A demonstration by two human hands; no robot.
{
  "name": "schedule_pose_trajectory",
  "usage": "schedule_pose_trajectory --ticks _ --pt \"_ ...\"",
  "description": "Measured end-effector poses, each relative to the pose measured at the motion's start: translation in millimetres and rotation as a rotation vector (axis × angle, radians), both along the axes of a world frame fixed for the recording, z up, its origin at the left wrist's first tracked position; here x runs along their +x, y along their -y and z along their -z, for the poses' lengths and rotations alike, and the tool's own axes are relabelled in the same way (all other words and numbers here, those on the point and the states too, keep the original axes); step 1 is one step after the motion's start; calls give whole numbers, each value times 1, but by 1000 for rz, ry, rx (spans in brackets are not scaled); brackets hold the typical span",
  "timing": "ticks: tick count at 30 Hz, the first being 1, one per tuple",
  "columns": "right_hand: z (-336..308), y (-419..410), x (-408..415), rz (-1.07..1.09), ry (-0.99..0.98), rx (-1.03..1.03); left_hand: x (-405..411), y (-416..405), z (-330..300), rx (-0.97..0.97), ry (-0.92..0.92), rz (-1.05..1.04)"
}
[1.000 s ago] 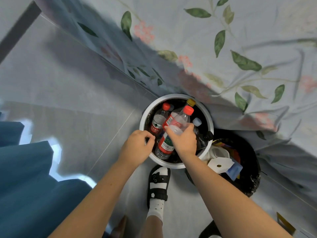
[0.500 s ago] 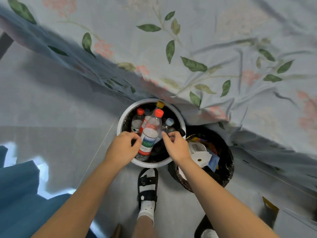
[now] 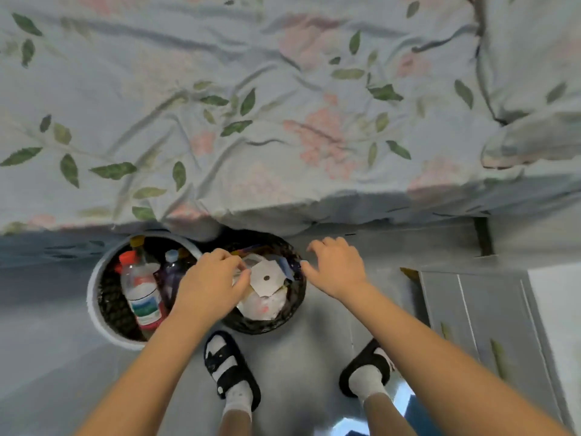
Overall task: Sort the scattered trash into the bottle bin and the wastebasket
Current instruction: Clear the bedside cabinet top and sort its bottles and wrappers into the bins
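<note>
The white round bottle bin (image 3: pixel 94 309) stands on the floor at the left and holds several plastic bottles, one with a red cap (image 3: pixel 141 289) leaning on top. Beside it on the right is the black wastebasket (image 3: pixel 295 297), filled with white paper scraps (image 3: pixel 267 278) and coloured wrappers. My left hand (image 3: pixel 213 281) hovers over the gap between the two containers, fingers curled, nothing visibly in it. My right hand (image 3: pixel 336 265) is spread open just right of the wastebasket's rim, holding nothing.
A bed with a pale blue floral sheet (image 3: pixel 251 121) fills the upper half, its edge overhanging both containers. A grey cabinet (image 3: pixel 478 309) stands at the right. My feet in black sandals (image 3: pixel 232 369) stand on the grey floor just below the containers.
My right hand has let go of the red-capped bottle, now resting in the bin, and swung right past the wastebasket. My left hand shifted from the bin's rim toward the wastebasket. The view turned right.
</note>
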State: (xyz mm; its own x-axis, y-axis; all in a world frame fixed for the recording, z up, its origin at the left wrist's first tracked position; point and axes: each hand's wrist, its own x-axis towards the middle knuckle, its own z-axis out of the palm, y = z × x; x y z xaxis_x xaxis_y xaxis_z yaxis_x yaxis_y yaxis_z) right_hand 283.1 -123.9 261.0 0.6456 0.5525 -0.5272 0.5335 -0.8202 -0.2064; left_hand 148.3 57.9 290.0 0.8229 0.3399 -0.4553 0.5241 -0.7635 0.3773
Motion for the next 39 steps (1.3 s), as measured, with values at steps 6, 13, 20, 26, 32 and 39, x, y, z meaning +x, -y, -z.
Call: schedule_pose_trajectory --ticks 6,13,20,26,32,39 --pt "-40 144 65 273 114 109 106 123 -22 -13 26 252" --pt "-85 319 110 568 231 103 208 289 -42 -58 83 589" --pt "-110 445 98 945 315 154 246 414 -67 -95 65 910" --pt "-129 513 77 1335 590 316 261 478 -79 -109 31 1102" --pt "-126 587 108 1471 571 331 277 530 -76 -84 -6 1167" --pt "-108 629 190 929 186 -20 290 568 -77 -102 14 1132"
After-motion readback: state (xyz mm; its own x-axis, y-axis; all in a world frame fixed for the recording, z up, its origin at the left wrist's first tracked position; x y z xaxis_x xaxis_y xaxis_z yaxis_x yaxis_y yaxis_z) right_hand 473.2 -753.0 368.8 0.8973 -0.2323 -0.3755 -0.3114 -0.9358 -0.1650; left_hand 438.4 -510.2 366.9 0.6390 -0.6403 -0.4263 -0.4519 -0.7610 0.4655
